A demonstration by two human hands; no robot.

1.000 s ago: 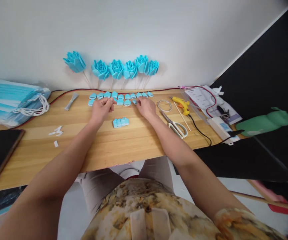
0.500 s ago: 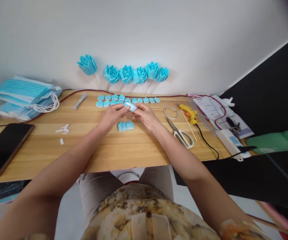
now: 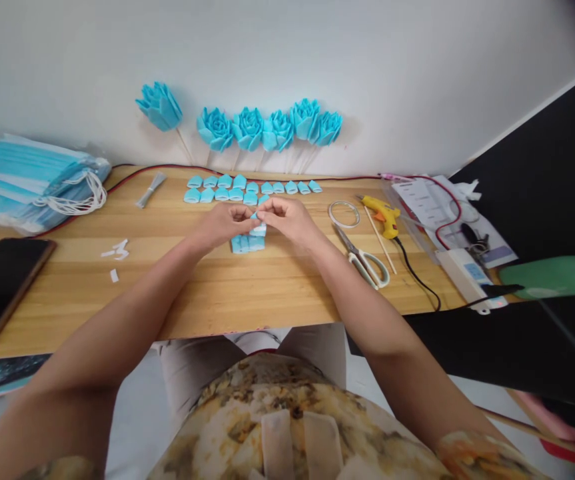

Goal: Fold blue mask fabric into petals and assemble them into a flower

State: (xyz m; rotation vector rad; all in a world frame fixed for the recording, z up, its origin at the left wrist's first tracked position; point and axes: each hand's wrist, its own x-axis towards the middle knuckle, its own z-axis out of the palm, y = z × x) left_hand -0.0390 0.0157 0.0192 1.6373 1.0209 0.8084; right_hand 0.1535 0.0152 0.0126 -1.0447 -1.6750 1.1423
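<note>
Between my hands is a small folded piece of blue and white mask fabric (image 3: 258, 229), partly hidden by my fingers. My left hand (image 3: 221, 225) pinches it from one side with thumb and fingertips. From the other side, my right hand (image 3: 290, 221) grips its upper edge, fingers bent together. Just below on the table lie a few blue folded pieces (image 3: 243, 245) side by side, partly covered by the held one. Behind the hands, two rows of blue folded petals (image 3: 222, 194) run along the table. Several blue fabric flowers (image 3: 248, 130) on thin sticks lean against the wall.
Scissors (image 3: 362, 257), a wire coil (image 3: 344, 214), a wooden stick (image 3: 381, 241) and a yellow glue gun (image 3: 386, 217) lie right, near a white power strip (image 3: 470, 280). Left are stacked masks (image 3: 27, 170), a phone (image 3: 4, 287), white scraps (image 3: 117, 251) and a tie bundle (image 3: 150, 190).
Both hands have come slightly nearer me, over the loose blue pieces. The held fabric has turned and shows less of its face. The camera view has shifted a little.
</note>
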